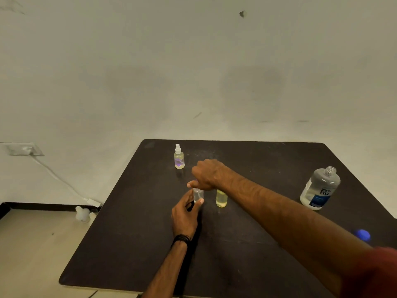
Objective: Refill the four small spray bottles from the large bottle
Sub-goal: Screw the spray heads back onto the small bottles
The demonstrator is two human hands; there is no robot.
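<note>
Holding: left hand [186,209] grips the clear small bottle [198,195], steadying it on the table [133,244].
Twisting: right hand [207,175] fingers pinch its top, probably a cap.
Large bottle [320,189]: open, apart.

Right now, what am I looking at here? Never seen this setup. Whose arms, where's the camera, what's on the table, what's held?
No robot: one head-worn wide-angle camera looks down at a person's bare hands over a dark table. The left hand grips a small clear bottle; the right hand is curled over its top, which is hidden. Beside it stands a yellowish small bottle, top covered by the wrist. Further back stands a small spray bottle with its sprayer on. The large bottle stands uncapped at right.
</note>
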